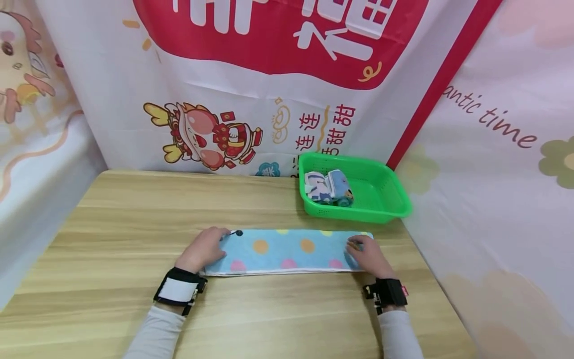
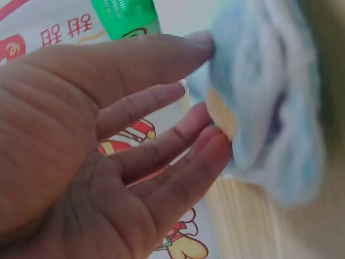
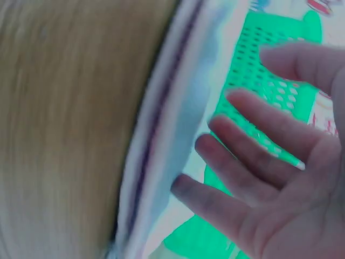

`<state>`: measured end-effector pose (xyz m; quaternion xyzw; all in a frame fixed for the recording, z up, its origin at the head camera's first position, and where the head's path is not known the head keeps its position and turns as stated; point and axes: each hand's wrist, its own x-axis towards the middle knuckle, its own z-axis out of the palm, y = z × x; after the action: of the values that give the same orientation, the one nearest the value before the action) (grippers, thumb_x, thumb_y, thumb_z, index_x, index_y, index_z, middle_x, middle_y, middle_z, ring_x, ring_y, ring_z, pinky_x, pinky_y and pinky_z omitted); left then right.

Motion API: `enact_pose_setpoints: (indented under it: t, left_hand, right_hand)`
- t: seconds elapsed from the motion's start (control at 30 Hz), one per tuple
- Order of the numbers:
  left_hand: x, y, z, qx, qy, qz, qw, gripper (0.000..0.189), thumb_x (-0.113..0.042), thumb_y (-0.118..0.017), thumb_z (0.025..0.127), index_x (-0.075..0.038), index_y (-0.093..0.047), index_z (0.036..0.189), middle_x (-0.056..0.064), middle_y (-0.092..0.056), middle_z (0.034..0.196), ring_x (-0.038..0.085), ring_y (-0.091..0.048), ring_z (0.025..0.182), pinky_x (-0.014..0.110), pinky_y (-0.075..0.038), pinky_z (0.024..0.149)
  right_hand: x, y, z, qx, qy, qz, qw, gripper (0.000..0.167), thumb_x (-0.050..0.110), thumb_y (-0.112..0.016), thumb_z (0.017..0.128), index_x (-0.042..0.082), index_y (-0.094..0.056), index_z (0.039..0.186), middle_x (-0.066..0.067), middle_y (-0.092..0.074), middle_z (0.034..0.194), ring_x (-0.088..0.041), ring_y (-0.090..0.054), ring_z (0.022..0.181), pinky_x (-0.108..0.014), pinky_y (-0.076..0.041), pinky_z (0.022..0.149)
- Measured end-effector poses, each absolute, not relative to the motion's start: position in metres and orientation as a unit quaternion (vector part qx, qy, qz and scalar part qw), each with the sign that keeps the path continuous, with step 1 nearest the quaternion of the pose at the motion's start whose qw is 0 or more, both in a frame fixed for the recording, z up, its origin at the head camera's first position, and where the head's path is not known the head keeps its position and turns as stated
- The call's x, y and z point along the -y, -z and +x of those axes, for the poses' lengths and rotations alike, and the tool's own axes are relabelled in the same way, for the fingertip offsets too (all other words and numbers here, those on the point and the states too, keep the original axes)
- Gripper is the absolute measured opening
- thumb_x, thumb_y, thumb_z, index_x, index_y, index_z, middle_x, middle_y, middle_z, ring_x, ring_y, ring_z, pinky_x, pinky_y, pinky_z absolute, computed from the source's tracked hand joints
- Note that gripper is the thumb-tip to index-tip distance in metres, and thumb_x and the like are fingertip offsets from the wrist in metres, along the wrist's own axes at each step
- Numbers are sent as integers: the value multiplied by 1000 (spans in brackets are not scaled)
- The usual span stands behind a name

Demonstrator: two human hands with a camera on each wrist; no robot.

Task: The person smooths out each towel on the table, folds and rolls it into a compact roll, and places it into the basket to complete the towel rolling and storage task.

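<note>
A light blue towel (image 1: 273, 252) with orange, pink and yellow dots lies folded into a long strip across the wooden table. At its left end is my left hand (image 1: 205, 252); in the left wrist view the thumb and loosely bent fingers (image 2: 178, 186) meet the layered cloth (image 2: 269, 108) at their tips. My right hand (image 1: 368, 255) is over the strip's right end. The right wrist view shows its fingers (image 3: 237, 172) spread and relaxed, fingertips right at the cloth's surface, while the stacked folded edges (image 3: 161, 124) face the table.
A green plastic basket (image 1: 376, 215) stands at the table's back right corner, with rolled patterned cloths (image 1: 329, 187) in its left part. Printed fabric hangings (image 1: 251, 89) rise behind the table (image 1: 134, 209) and along both sides.
</note>
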<state>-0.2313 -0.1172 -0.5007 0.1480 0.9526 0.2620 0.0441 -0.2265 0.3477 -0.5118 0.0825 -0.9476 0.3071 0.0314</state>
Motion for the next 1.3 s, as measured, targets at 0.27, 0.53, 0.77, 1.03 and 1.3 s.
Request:
enact_pose_setpoints:
  t: [0.27, 0.53, 0.77, 1.03, 1.3]
  left_hand:
    - [124, 501, -233, -941, -284, 178, 42, 47, 7, -76, 78, 10, -65, 124, 26, -68, 117, 40, -64, 110, 55, -52, 95]
    - [123, 506, -234, -938, -289, 188, 35, 46, 6, -77, 78, 10, -66, 122, 25, -68, 116, 40, -63, 111, 54, -51, 97]
    - [125, 506, -234, -939, -291, 181, 35, 47, 7, -77, 79, 11, -65, 123, 26, -68, 118, 41, -63, 112, 55, -51, 98]
    - [125, 507, -236, -937, -297, 180, 32, 46, 5, -77, 80, 11, -65, 124, 25, -67, 119, 41, -63, 112, 55, -51, 98]
    - [120, 509, -235, -935, -300, 188, 23, 43, 3, -79, 80, 8, -67, 121, 23, -68, 117, 40, -63, 112, 54, -50, 99]
  right_hand:
    - [-378, 504, -225, 964, -261, -53, -10, 57, 16, -58, 97, -23, -45, 136, -45, -51, 133, -55, -57, 119, -60, -48, 101]
    - [-389, 507, -238, 961, -256, -104, -29, 40, 17, -56, 97, -19, -62, 115, -36, -65, 111, -40, -64, 89, -54, -52, 86]
    - [-393, 510, -244, 953, -272, -120, -52, 28, 19, -67, 92, -9, -66, 90, -17, -64, 84, -27, -57, 76, -41, -52, 72]
    - [-398, 511, -248, 942, -315, -114, -34, 41, 21, -61, 88, 17, -34, 57, 7, -25, 54, -12, -26, 49, -29, -28, 51]
    - [-394, 499, -240, 921, -359, -138, 62, 23, 19, -72, 85, -3, -68, 83, -9, -64, 79, -16, -53, 67, -28, -45, 59]
